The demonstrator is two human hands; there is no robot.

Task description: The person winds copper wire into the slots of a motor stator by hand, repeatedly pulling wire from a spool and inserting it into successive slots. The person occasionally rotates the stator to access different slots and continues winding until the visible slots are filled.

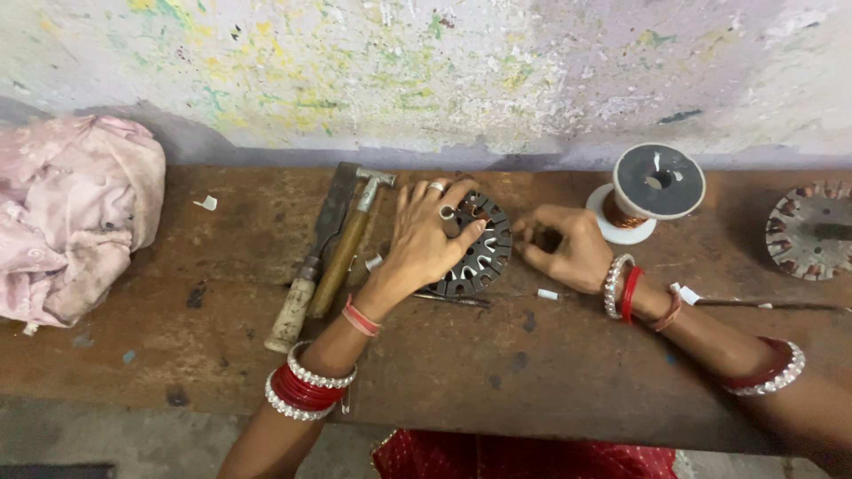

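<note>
My left hand [424,238] lies over a dark round slotted metal stator core [484,257] on the wooden bench [444,364], fingers spread across its top and left side, holding it. My right hand [564,250] sits just right of the core with fingers curled near its edge; whether it pinches fine wire is too small to tell. Both wrists wear red and white bangles.
A hammer [351,239] and a chisel-like tool [311,266] lie left of the core. A spool of copper wire [648,191] stands at the back right, a wound stator [809,229] at far right. A pink cloth bundle [71,217] fills the left. A thin rod [763,305] lies right.
</note>
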